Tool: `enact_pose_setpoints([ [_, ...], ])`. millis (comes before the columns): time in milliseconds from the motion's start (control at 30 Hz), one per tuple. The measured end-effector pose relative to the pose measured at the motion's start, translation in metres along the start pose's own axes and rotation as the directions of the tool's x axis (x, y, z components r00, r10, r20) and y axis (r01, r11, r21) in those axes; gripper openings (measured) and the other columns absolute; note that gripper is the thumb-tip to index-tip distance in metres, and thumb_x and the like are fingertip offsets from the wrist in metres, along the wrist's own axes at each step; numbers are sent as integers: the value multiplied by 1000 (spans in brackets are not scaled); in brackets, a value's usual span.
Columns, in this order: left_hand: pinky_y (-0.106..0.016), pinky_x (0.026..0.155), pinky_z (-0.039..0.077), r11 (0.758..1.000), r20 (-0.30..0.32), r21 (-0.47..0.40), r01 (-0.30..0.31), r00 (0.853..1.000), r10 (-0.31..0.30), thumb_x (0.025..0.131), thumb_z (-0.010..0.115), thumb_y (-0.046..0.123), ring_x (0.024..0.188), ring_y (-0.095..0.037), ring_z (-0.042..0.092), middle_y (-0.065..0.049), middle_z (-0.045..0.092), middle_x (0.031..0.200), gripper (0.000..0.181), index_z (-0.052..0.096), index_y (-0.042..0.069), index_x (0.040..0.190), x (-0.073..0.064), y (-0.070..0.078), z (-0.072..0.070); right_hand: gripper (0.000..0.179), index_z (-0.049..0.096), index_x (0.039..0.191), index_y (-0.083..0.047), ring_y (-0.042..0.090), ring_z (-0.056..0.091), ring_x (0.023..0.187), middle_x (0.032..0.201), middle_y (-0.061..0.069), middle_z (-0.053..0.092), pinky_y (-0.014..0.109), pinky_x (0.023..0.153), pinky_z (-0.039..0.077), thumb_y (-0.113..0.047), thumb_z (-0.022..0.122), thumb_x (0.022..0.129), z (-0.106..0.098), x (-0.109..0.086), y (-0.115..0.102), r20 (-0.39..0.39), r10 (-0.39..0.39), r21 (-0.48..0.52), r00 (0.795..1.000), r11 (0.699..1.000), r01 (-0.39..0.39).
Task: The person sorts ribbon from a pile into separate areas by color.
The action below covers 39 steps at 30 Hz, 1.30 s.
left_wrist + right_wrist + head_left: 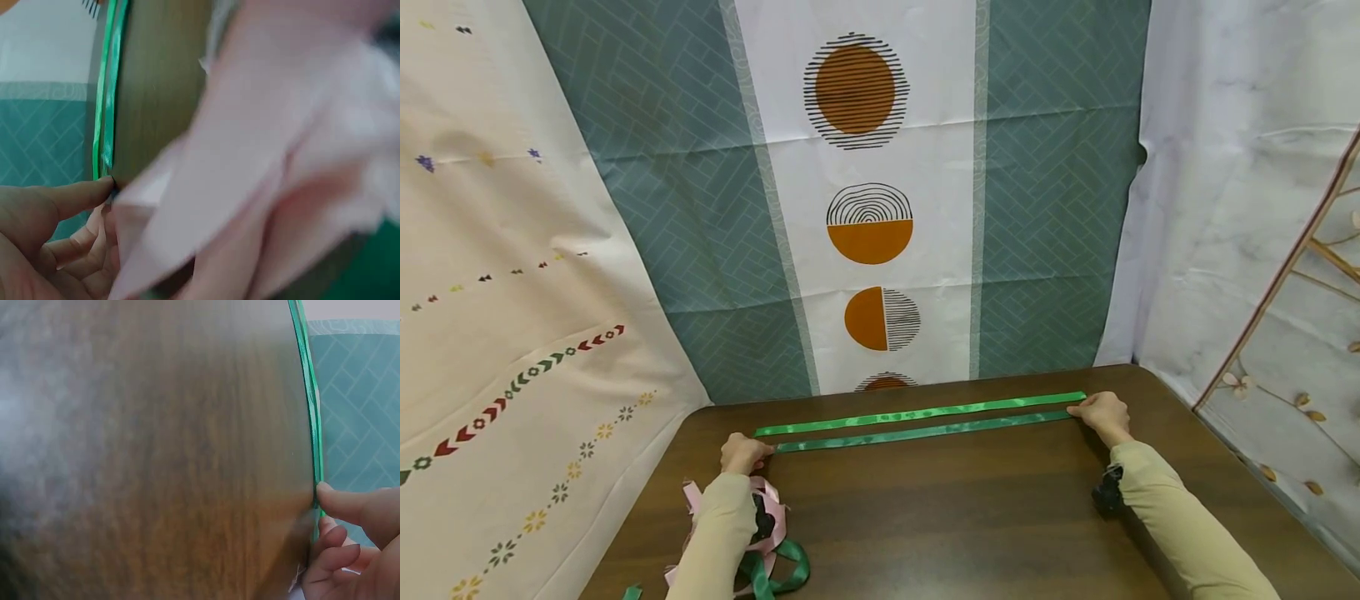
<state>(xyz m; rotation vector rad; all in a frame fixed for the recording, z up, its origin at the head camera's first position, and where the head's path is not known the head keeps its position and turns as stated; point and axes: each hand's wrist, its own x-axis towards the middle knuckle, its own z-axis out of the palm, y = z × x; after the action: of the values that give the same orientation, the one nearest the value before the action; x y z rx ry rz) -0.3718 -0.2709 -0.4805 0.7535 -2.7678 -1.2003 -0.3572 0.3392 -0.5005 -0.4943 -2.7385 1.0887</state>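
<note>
A dark green ribbon (925, 431) stretches straight and flat across the table, left to right. My left hand (743, 454) pinches its left end between thumb and finger. At the other end, my right hand (1103, 415) pinches it, with thumb and fingertip right at the ribbon in the right wrist view. Just beyond, and nearly parallel, lies a brighter green ribbon (925, 413). A loose pink ribbon (777, 525) is heaped under my left forearm, filling much of the left wrist view. Beside that heap curls another dark green ribbon (802, 567).
The brown wooden table (955, 517) ends at the back against a hanging patterned cloth (1045, 208). A small green scrap (632, 592) lies at the front left edge. Patterned cloths also hang on the left and right sides.
</note>
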Motion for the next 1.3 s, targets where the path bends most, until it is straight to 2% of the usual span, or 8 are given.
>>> enact_pose_setpoints([
  [200, -24, 47, 47, 997, 82, -73, -27, 996, 33, 81, 66, 14, 46, -9, 57, -1, 60, 53, 18, 64, -4, 79, 0, -5, -16, 38, 67, 75, 1, 28, 57, 66, 76, 17, 65, 35, 55, 42, -29, 54, 95, 0, 0, -4, -41, 30, 30, 999, 999, -29],
  [333, -23, 51, 49, 987, 205, -149, -55, 975, 85, 83, 56, 11, 51, -8, 59, 0, 64, 60, 23, 67, -8, 88, -5, -4, -27, 39, 59, 71, -2, 24, 48, 64, 69, 10, 58, 34, 57, 37, -25, 41, 98, 3, -3, -16, -44, 23, 92, 999, 996, -19],
  [533, -25, 59, 52, 971, 404, -177, -159, 888, 220, 92, 51, 12, 59, -10, 58, -4, 63, 72, 31, 63, -14, 102, -25, 1, -37, 40, 65, 104, 7, 36, 55, 91, 106, 27, 63, 41, 72, 44, -21, 37, 99, 12, -15, -38, 22, -40, 172, 999, 984, 36],
  [667, -24, 59, 54, 961, 491, -202, -189, 829, 266, 97, 48, 13, 60, -8, 58, -5, 63, 75, 35, 58, -18, 110, -35, 3, -37, 40, 65, 104, 8, 21, 52, 70, 95, 22, 65, 33, 61, 43, -20, 37, 99, 21, -18, -46, 48, -69, 205, 996, 977, 58],
  [900, -24, 59, 53, 943, 535, -182, -278, 777, 332, 100, 46, 14, 61, -8, 60, -8, 65, 78, 37, 58, -19, 112, -44, 2, -35, 39, 63, 107, 8, 11, 45, 57, 75, 5, 63, 26, 52, 40, -18, 35, 99, 32, -24, -49, 135, -89, 278, 987, 960, 48],
  [1133, -26, 49, 45, 864, 642, -13, -503, 659, 393, 96, 58, 20, 50, -9, 49, -5, 59, 62, 34, 66, -11, 85, -100, 6, -33, 36, 62, 108, 9, 9, 44, 57, 73, 2, 59, 24, 51, 37, -15, 36, 99, 38, -40, -65, 251, -152, 299, 956, 951, 72],
  [1233, -25, 47, 42, 828, 662, 125, -546, 668, 340, 90, 68, 25, 47, -11, 49, -4, 56, 58, 33, 61, -4, 77, -132, 5, -27, 34, 63, 107, 9, 10, 43, 56, 72, 3, 58, 23, 49, 35, -14, 39, 100, 42, -49, -75, 306, -190, 308, 933, 947, 92],
  [1300, -27, 47, 41, 787, 641, 232, -572, 698, 318, 82, 77, 27, 48, -15, 50, -5, 56, 59, 34, 58, 0, 73, -149, 2, -21, 33, 64, 107, 8, 10, 42, 56, 72, 3, 59, 23, 49, 34, -14, 40, 100, 45, -56, -82, 337, -228, 299, 914, 946, 126],
])
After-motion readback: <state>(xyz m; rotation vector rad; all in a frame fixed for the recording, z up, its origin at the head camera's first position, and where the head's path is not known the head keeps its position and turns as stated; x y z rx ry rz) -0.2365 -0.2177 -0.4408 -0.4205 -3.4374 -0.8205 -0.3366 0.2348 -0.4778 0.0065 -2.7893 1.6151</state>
